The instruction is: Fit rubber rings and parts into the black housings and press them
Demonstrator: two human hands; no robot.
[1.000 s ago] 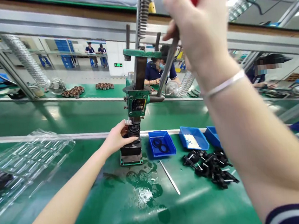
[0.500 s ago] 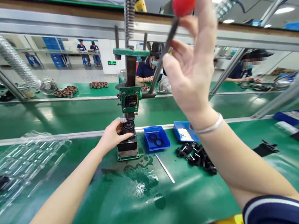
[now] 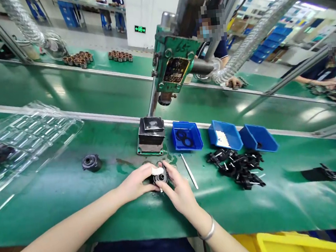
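Both hands hold a small round black plastic part [image 3: 161, 177] with a ring-shaped centre, low over the green bench in front of the press. My left hand [image 3: 140, 181] grips it from the left, a white wrap on one finger. From the right, my right hand [image 3: 178, 186] closes its thumb and fingers on the same part. Behind them stands the green arbor press [image 3: 173, 62], its ram raised above the bare black block [image 3: 153, 125] on its base. A similar round black part [image 3: 91, 162] lies on the bench to the left.
Blue bins hold black rings [image 3: 197, 141], small white pieces [image 3: 223, 139] and little else visible [image 3: 261, 142]. White-pinned black parts [image 3: 240, 166] are heaped at right, near metal tweezers [image 3: 189, 171]. A clear plastic tray [image 3: 46, 126] lies left. Co-workers sit across the bench.
My right hand has let go of the press's red-knobbed lever and come down to the black part. My left hand has brought the part off the press toward me. The view has tilted down.
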